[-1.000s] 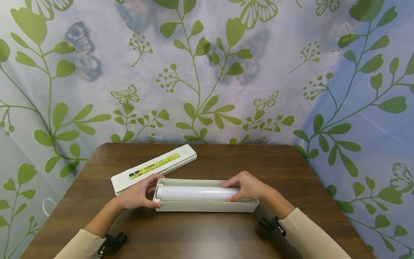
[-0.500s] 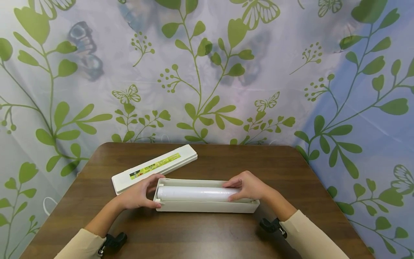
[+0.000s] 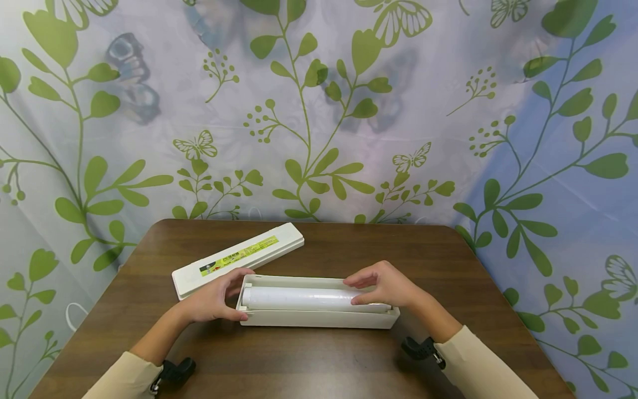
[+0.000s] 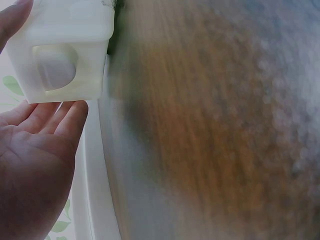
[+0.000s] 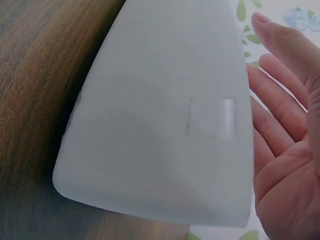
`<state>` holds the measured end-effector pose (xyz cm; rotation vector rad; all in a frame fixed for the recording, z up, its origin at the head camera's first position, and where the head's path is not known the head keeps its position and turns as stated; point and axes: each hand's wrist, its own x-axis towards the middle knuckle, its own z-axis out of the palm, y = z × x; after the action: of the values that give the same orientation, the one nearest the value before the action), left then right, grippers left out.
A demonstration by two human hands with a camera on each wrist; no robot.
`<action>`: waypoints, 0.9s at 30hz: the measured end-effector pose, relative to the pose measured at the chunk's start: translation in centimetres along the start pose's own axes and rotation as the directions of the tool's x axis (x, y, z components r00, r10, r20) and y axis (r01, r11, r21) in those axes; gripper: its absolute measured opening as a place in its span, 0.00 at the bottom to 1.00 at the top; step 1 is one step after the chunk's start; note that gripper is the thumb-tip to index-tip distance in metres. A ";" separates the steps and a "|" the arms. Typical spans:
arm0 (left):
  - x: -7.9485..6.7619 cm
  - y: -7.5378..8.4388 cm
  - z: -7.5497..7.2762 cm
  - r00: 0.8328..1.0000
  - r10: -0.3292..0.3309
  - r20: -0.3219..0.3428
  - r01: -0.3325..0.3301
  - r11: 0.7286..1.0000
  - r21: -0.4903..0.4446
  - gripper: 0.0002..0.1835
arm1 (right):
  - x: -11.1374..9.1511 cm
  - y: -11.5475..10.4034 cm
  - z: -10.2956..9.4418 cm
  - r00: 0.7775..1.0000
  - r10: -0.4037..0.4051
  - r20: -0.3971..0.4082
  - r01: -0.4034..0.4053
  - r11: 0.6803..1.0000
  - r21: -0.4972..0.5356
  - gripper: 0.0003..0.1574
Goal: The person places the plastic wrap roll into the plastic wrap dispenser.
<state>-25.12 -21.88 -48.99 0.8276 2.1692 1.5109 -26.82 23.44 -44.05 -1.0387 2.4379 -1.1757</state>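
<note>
A long white plastic box (image 3: 319,320) sits on the table, its top side uncovered. Inside lies a white cling film roll (image 3: 299,298). My left hand (image 3: 213,300) grips the box's left end, thumb at the near wall and fingers at the far one. In the left wrist view, the box's end wall (image 4: 89,80) has an opening showing the roll's end. My right hand (image 3: 386,285) hovers over the roll's right part with thumb and fingers spread apart. The right wrist view shows that hand (image 5: 287,182) beside the box's wall (image 5: 145,125), its fingers loose.
Behind the box and to its left lies a long white lid (image 3: 279,235) with a yellow-green label, set at a slant. The brown wooden table (image 3: 319,360) ends at a leaf-patterned curtain (image 3: 319,127). A black strap device (image 3: 421,347) sits on each wrist.
My right hand has let go of the roll and risen slightly, showing more of the roll's right end. The left hand, box and lid keep their places.
</note>
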 end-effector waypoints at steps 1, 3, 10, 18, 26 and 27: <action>0.0 0.0 0.0 1.000 0.001 0.000 -0.001 1.000 0.001 0.47 | 0.0 0.0 0.0 1.000 -0.003 -0.002 0.003 1.000 -0.002 0.29; 0.0 0.0 0.0 1.000 0.002 -0.001 -0.002 1.000 0.005 0.47 | -0.1 -0.1 -0.1 1.000 -0.010 -0.005 0.010 1.000 -0.004 0.30; 0.0 0.1 0.0 1.000 -0.003 0.000 0.003 1.000 -0.003 0.48 | -0.5 -0.7 -0.3 0.999 -0.026 -0.025 0.025 0.999 -0.025 0.30; -0.1 0.1 0.0 1.000 -0.001 0.000 0.001 1.000 -0.017 0.48 | -1.0 -0.7 -0.5 0.996 -0.051 -0.068 0.049 0.998 -0.024 0.29; -0.2 0.0 0.2 1.000 0.004 -0.006 -0.004 1.000 -0.026 0.50 | -1.4 -0.4 -0.6 0.988 -0.072 -0.137 0.070 0.997 -0.024 0.27; -0.2 0.0 0.2 1.000 0.005 -0.007 -0.005 1.000 -0.027 0.50 | -1.4 -0.4 -0.6 0.987 -0.071 -0.145 0.068 0.997 -0.025 0.26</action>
<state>-24.87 -21.88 -49.01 0.8210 2.1486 1.5444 -25.84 24.58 -43.49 -1.0883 2.5471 -1.2948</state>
